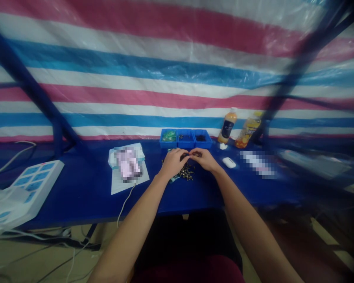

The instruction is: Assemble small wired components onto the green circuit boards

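My left hand (173, 163) and my right hand (204, 159) meet above the middle of the blue table (88, 192), fingertips close together. Small dark parts show at the fingertips of both hands, too small to name exactly. Just below my hands lies a loose pile of small brass and dark metal parts (186, 173), partly hidden by my left hand. Behind my hands stand several blue plastic bins (185, 138) in a row: the left one holds green pieces, the other two hold dark parts.
A white power strip (37, 188) with blue switches sits at the left, its cables trailing down. A sheet of paper (129, 184) carries a blurred object. At the right are two juice bottles (227, 125), a white computer mouse (229, 162) and a blurred paper (258, 164).
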The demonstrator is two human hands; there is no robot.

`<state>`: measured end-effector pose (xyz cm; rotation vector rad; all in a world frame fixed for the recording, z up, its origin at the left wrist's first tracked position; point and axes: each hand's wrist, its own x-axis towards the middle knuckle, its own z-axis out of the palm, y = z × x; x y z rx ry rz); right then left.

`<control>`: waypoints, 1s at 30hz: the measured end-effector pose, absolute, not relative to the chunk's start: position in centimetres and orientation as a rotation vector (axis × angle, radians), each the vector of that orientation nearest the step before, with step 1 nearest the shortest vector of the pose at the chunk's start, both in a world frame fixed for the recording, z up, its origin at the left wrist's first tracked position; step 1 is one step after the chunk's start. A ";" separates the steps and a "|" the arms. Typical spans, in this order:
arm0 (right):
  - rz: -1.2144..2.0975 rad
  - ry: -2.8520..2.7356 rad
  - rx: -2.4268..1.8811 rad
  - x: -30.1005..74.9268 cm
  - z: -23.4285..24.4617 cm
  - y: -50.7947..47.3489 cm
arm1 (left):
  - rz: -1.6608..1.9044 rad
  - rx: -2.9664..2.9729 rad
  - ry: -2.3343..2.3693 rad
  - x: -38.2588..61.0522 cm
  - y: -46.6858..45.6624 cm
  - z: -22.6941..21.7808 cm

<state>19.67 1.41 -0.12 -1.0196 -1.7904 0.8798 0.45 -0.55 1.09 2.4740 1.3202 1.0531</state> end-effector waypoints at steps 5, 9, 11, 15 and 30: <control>1.019 -1.627 -0.938 19.5 -0.5 1.8 | 1.089 2.424 1.304 0.4 -0.4 0.9; 1.028 -1.603 -0.955 19.5 -0.2 1.6 | 1.105 2.378 1.286 0.5 -0.3 0.9; 0.988 -1.648 -0.989 19.5 0.1 1.3 | 1.114 2.357 1.275 0.5 -0.4 1.0; 0.939 -1.724 -1.012 19.5 0.6 0.8 | 1.134 2.337 1.249 0.6 -0.5 1.1; 0.968 -1.412 -1.259 20.4 -0.2 2.2 | 1.113 2.322 1.363 0.4 -0.3 0.8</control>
